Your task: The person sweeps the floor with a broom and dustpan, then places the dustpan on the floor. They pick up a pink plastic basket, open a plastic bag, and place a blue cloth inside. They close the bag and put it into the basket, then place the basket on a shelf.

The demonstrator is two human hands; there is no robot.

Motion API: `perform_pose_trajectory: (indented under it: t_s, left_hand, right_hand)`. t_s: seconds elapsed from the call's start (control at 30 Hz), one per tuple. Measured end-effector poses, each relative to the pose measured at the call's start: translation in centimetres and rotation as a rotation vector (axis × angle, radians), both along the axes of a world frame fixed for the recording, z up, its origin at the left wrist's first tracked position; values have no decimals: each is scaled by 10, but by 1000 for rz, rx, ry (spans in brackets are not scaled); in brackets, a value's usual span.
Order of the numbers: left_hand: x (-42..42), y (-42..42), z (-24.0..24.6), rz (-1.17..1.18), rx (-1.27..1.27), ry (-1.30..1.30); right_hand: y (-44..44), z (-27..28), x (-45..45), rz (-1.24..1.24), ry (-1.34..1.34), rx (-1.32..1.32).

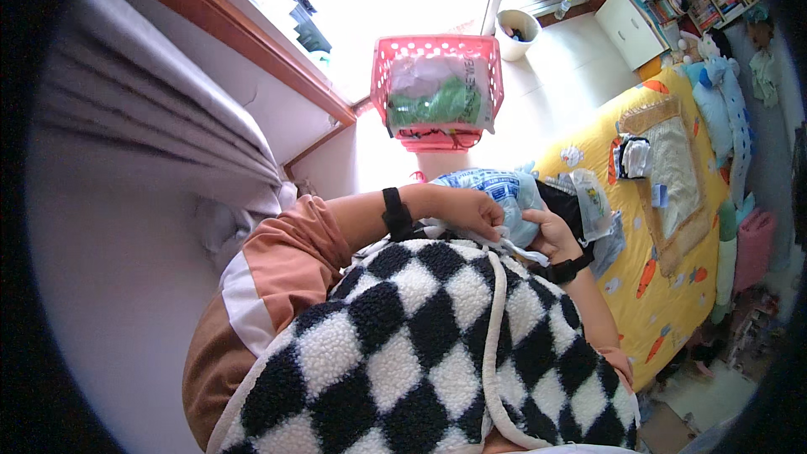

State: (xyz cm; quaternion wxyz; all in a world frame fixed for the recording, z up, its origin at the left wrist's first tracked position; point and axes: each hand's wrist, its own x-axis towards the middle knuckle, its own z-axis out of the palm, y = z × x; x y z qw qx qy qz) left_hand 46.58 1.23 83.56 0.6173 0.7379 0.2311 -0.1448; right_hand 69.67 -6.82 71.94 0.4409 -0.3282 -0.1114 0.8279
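A pale blue plastic bag with blue print (523, 198) lies in front of my body, beside the bed's near edge. My left hand (482, 214) has its fingers closed on the gathered white edge of the bag, close to my black-and-white checked vest. My right hand (551, 233) is at the bag's right side, its thumb and fingers pinching the bag. A twisted white strip (526, 253) runs between the two hands. Black cloth (561, 205) and a clear bag with a printed patch (592, 202) lie just right of the blue bag.
A pink plastic basket (381, 75) holding filled clear and green bags stands ahead. A white bin (517, 44) is behind it. The bed with yellow carrot-print bedding (637, 321) lies right, bearing a folded cloth stack (635, 157) and a mat (674, 170). A grey curtain (157, 107) hangs left.
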Motion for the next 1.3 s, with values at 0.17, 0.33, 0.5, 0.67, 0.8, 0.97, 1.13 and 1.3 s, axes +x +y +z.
perform_pose_trajectory:
  t_s: [0.17, 0.33, 0.5, 0.67, 0.8, 0.97, 1.13, 1.3]
  left_hand:
    - [0, 16, 47, 5, 811, 135]
    - [-11, 36, 39, 170, 1121, 69]
    - [-10, 60, -13, 415, 1433, -10]
    - [1, 84, -34, 372, 1578, 23]
    - [-3, 84, -40, 307, 1595, 72]
    - [-10, 83, -47, 277, 1639, 40]
    - [-13, 85, -50, 244, 1577, 41]
    - [-16, 80, -53, 283, 1504, -1]
  right_hand:
    - [48, 20, -10, -124, 105, 342]
    - [119, 16, -16, -280, -122, 727]
    - [158, -6, -19, -278, -596, 565]
    - [136, 17, -19, -545, -1305, 1018]
    - [133, 28, -45, -477, -1848, 1187]
    - [136, 5, -61, -436, -1974, 1092]
    - [139, -8, -62, -374, -1944, 1068]
    - [135, -11, -65, -373, -1945, 1049]
